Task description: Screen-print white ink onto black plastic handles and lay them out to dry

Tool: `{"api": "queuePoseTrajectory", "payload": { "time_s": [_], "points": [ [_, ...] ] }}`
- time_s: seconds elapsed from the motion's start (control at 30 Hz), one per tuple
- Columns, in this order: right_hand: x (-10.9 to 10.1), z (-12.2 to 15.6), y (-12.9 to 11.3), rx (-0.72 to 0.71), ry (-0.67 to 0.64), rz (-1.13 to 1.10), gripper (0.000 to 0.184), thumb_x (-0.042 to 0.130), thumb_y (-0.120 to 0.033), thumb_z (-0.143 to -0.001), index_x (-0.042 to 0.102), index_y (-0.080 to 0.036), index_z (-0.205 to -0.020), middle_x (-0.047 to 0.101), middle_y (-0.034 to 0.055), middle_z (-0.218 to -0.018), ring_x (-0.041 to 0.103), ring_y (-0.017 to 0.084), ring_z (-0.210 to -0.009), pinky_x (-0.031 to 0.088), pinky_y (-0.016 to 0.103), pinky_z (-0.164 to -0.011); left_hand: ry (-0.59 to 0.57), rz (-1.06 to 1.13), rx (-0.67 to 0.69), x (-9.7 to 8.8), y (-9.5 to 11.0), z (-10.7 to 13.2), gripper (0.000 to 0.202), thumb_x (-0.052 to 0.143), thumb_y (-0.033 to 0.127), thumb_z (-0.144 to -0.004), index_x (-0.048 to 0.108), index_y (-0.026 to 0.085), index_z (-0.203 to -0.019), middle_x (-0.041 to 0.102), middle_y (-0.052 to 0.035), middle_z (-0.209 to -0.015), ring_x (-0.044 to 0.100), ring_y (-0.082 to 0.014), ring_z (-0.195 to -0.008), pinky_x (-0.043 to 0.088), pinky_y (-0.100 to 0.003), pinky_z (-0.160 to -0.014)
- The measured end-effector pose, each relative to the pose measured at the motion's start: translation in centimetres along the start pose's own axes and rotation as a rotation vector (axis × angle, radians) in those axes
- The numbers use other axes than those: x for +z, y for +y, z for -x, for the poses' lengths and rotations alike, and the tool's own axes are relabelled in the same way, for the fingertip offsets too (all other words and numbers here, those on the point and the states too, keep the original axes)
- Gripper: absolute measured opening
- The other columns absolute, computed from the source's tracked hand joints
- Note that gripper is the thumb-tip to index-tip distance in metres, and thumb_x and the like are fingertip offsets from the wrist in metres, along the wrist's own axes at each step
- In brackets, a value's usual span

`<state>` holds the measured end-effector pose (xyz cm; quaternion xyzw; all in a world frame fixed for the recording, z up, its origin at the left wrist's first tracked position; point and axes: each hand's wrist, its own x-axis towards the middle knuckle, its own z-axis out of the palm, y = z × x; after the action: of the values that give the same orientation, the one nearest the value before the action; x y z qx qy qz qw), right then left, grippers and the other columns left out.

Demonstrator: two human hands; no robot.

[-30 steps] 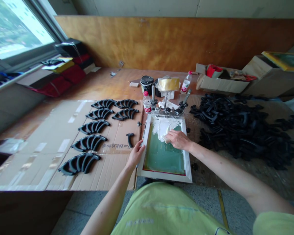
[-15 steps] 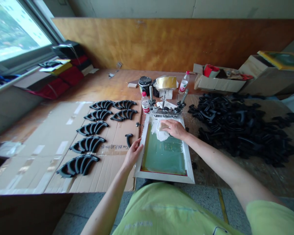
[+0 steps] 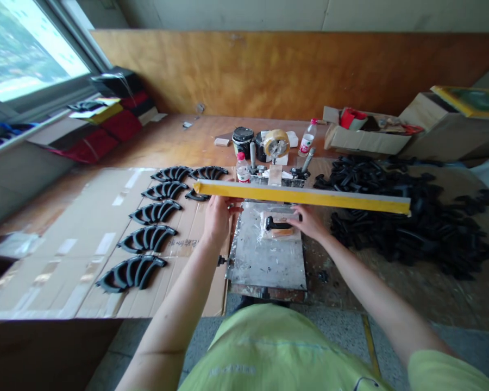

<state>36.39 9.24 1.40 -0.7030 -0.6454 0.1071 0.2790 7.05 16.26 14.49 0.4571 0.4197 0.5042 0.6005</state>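
Observation:
A black curved handle lies on the pale holder at the middle of a grey metal base plate. At its right end is my right hand, fingers apart and fingertips at or touching the handle. My left hand is at the plate's upper left, fingers stretched toward the plate and partly hidden. The screen frame is tilted up, showing its yellow-taped edge across the view. Behind that edge, a squeegee-like block leans at the hinge clamp.
Rows of black curved handles lie on cardboard to the left. A heap of black handles covers the right side. Bottles, a black tub, a tape roll and an open carton stand behind.
The screen frame has swung up from lying flat, uncovering the plate and handle. My right hand has left the squeegee-like block and come to the handle. My left hand has moved up.

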Motion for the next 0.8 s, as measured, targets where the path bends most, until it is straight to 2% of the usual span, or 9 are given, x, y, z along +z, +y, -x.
{"api": "queuePoseTrajectory", "payload": {
  "time_s": [0.07,0.2,0.3,0.4,0.5,0.57,0.63,0.7,0.8],
  "points": [
    [2.1,1.8,-2.6,-0.116,-0.049,0.081,0.030,0.071,-0.035,-0.078,0.066,-0.023,-0.105,0.066,0.0058,-0.095,0.057,0.022,-0.092,0.045,0.035,-0.082,-0.017,0.000,-0.099,0.3,-2.7,1.5,0.053,0.045,0.061,-0.087,0.053,0.020,-0.119,0.068,-0.0064,-0.096,0.066,-0.0140,-0.075,0.050,-0.021,-0.054],
    [4.4,5.0,-9.2,-0.172,0.038,0.131,0.013,0.064,-0.031,-0.086,0.069,-0.024,-0.096,0.063,0.0069,-0.089,0.053,0.023,-0.094,0.043,0.037,-0.086,-0.282,-0.042,-0.599,0.7,-9.3,7.0,0.062,0.053,0.068,-0.079,0.057,0.016,-0.113,0.069,-0.0143,-0.102,0.068,-0.0208,-0.079,0.052,-0.027,-0.054],
    [4.8,6.7,-11.4,-0.377,-0.064,0.043,0.017,0.057,-0.026,-0.090,0.068,-0.024,-0.103,0.063,0.0054,-0.086,0.054,0.022,-0.091,0.044,0.037,-0.088,-0.247,-0.028,-0.691,-0.4,-12.0,9.3,0.058,0.051,0.069,-0.079,0.058,0.016,-0.100,0.070,-0.0120,-0.090,0.068,-0.0203,-0.074,0.051,-0.028,-0.053],
    [2.6,7.0,-6.9,-0.329,-0.085,0.039,0.030,0.047,-0.011,-0.090,0.067,-0.025,-0.107,0.066,0.0041,-0.089,0.055,0.020,-0.090,0.045,0.034,-0.085,-0.094,-0.173,-0.625,-5.1,-12.8,7.7,0.054,0.048,0.069,-0.078,0.056,0.017,-0.086,0.069,-0.0083,-0.075,0.063,-0.0162,-0.057,0.046,-0.025,-0.047],
    [-2.0,7.3,3.0,0.110,0.143,0.259,0.043,0.040,0.002,-0.079,0.068,-0.019,-0.104,0.065,0.0099,-0.099,0.054,0.024,-0.098,0.044,0.036,-0.086,0.134,-0.440,-0.561,-11.9,-13.4,3.7,0.057,0.036,0.069,-0.081,0.053,0.017,-0.067,0.062,-0.0063,-0.058,0.052,-0.0134,-0.044,0.043,-0.026,-0.043],
    [-4.7,8.2,9.2,0.325,0.122,0.430,0.041,0.042,0.003,-0.074,0.069,-0.014,-0.100,0.065,0.0151,-0.101,0.052,0.027,-0.099,0.043,0.039,-0.085,0.142,-0.712,-0.571,-15.6,-14.1,1.5,0.063,0.022,0.065,-0.086,0.051,0.018,-0.056,0.058,-0.0079,-0.051,0.048,-0.0136,-0.040,0.041,-0.027,-0.042],
    [-6.0,9.3,13.2,0.381,0.014,0.505,0.037,0.045,0.001,-0.074,0.070,-0.015,-0.096,0.066,0.0155,-0.100,0.052,0.028,-0.099,0.042,0.039,-0.083,0.097,-0.902,-0.596,-17.5,-15.0,0.3,0.067,0.015,0.063,-0.087,0.050,0.020,-0.049,0.054,-0.0093,-0.044,0.047,-0.0155,-0.038,0.040,-0.029,-0.042],
    [-5.8,9.9,14.3,0.382,0.014,0.537,0.031,0.048,-0.005,-0.077,0.069,-0.018,-0.095,0.068,0.0140,-0.097,0.052,0.030,-0.102,0.041,0.041,-0.082,0.064,-0.983,-0.613,-17.9,-15.6,-0.1,0.068,0.017,0.064,-0.086,0.053,0.020,-0.048,0.051,-0.0092,-0.039,0.048,-0.0180,-0.036,0.040,-0.031,-0.042],
    [-3.6,9.0,11.1,0.255,0.097,0.445,0.025,0.052,-0.015,-0.083,0.066,-0.018,-0.103,0.069,0.0126,-0.098,0.054,0.029,-0.100,0.042,0.042,-0.082,0.035,-1.055,-0.607,-17.1,-15.4,-0.5,0.062,0.030,0.064,-0.085,0.058,0.020,-0.052,0.047,-0.0067,-0.035,0.048,-0.0196,-0.035,0.041,-0.032,-0.046]
  ]
}}
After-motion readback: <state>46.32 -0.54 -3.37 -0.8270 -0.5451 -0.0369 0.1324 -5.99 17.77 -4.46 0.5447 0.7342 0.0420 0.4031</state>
